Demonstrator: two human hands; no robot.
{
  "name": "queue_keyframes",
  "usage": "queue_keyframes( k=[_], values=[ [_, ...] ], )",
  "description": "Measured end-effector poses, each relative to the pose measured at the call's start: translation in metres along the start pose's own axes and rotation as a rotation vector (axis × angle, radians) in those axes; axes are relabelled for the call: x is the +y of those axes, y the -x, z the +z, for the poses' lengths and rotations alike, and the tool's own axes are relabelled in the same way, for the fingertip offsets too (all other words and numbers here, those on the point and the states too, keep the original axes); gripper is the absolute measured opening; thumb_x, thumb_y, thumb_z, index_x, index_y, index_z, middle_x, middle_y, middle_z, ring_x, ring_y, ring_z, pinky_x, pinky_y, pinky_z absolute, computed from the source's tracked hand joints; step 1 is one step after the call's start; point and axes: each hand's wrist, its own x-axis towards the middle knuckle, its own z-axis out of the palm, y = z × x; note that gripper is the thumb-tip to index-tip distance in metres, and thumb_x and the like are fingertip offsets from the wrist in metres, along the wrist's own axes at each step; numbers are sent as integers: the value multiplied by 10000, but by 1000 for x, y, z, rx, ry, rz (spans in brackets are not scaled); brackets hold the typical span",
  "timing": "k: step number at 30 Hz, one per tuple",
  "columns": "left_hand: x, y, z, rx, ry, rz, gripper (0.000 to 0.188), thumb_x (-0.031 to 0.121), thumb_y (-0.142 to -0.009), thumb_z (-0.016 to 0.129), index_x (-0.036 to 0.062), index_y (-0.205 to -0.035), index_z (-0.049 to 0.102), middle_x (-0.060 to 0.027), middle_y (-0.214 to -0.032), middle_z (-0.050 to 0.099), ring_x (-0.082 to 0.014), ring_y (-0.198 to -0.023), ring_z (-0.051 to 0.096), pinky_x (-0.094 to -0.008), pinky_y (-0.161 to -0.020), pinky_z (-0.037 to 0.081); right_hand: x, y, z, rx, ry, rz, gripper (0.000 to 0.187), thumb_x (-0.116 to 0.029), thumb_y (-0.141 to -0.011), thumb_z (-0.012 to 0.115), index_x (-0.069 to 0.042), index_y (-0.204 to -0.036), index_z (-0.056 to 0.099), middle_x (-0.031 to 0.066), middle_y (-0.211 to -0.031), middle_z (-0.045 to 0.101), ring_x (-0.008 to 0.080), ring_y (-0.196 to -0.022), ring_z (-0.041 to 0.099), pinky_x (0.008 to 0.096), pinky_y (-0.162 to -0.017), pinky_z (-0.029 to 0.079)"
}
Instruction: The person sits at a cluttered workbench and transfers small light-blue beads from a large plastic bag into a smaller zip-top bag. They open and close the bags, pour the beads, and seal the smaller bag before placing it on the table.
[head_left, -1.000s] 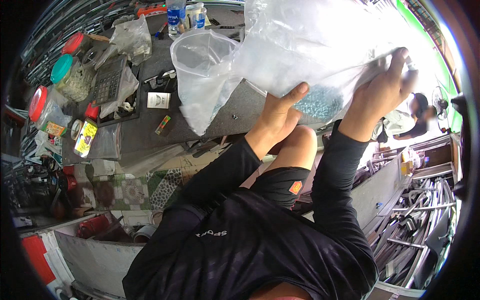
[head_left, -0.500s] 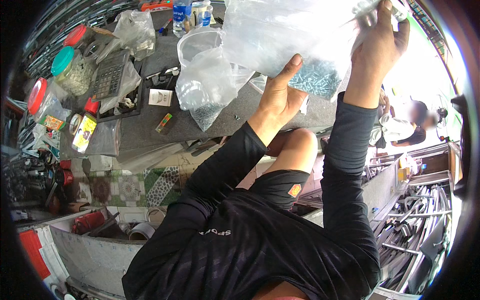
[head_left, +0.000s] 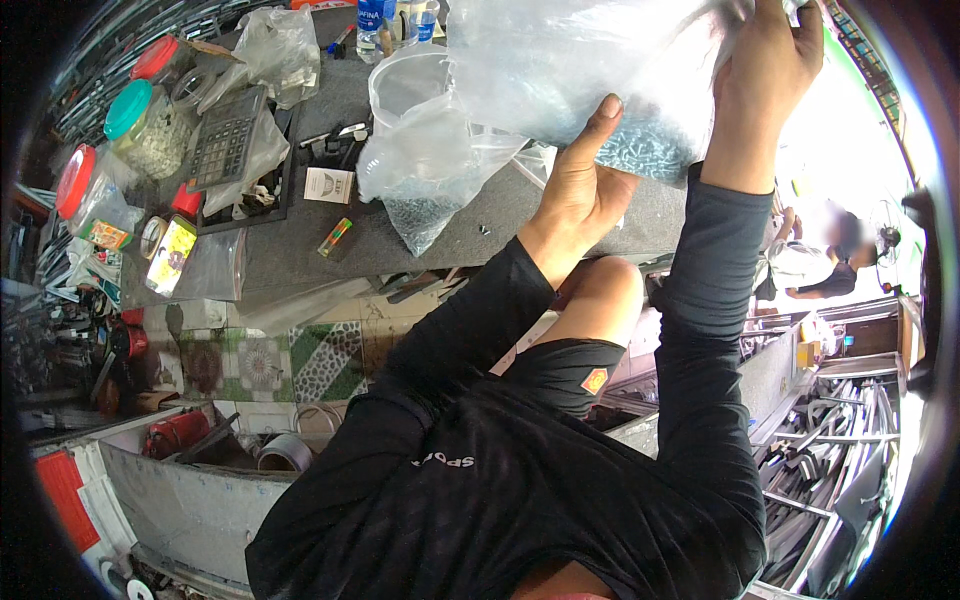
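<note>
A large clear plastic bag point(head_left: 560, 75) of small silvery screws point(head_left: 650, 145) is held up over the table's far right part. My left hand point(head_left: 578, 195) cups its lower end, thumb on the front and the other fingers hidden behind it. Higher up on the right, my right hand point(head_left: 770, 85) is closed on the bag's upper edge, its fingertips partly cut off by the picture's top. To the left, a smaller clear bag of screws point(head_left: 418, 215) rests on the table, beside a clear plastic tub point(head_left: 405, 85).
On the grey table point(head_left: 300, 235) are a calculator point(head_left: 225, 145), a small white box point(head_left: 328, 185), lidded jars point(head_left: 150, 130) and water bottles point(head_left: 372, 25). Metal lengths point(head_left: 830, 440) fill a rack at right. Two people point(head_left: 830, 245) are farther off at right.
Both hands keep hold of the large bag. It sits slightly higher in the picture, its screws bunched differently at the bottom. The table things have shifted a little with the view.
</note>
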Motion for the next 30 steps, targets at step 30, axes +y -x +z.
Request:
queue_keyframes(
  k=[30],
  values=[
    [1, -9, 21, -14, 148, 57, 427, 257, -1002, 895, 112, -1363, 721, -58, -1340, 782, -252, -1306, 717, -502, -1244, 529, 15, -30, 39, -353, -101, -144, 258, -234, -1106, 773, -42, -1270, 716, -13, -959, 701, 71, -778, 615, 252, -661, 532]
  ],
)
